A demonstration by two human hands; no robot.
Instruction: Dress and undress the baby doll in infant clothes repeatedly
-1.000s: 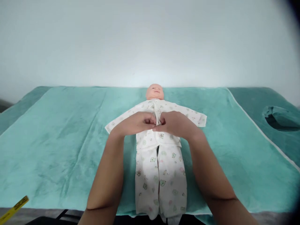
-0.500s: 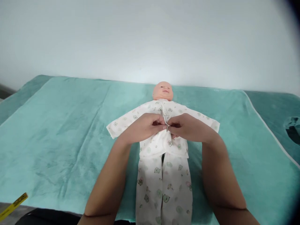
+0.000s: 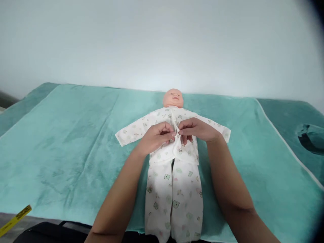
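A baby doll [image 3: 173, 98] lies on its back, dressed in a white printed baby shirt [image 3: 162, 156] and matching trousers [image 3: 186, 195]. The shirt's sleeves spread out to both sides. Over the middle of the chest, my left hand [image 3: 157, 137] pinches one front edge of the shirt between thumb and finger. Close beside it, my right hand [image 3: 196, 129] pinches the opposite front edge, lifting it a little. The fingertips nearly meet at the front opening. Whatever fastener lies between them is too small to make out.
A green blanket [image 3: 71, 145] covers the table, with a pale wall behind. At the right lies a clear item with a dark band [image 3: 311, 139]. A yellow strip [image 3: 15, 220] and a black object [image 3: 48, 233] are at the lower left.
My hands have drawn slightly apart, and the shirt's front edge between them is lifted more. The view has shifted a little, placing the doll slightly further left.
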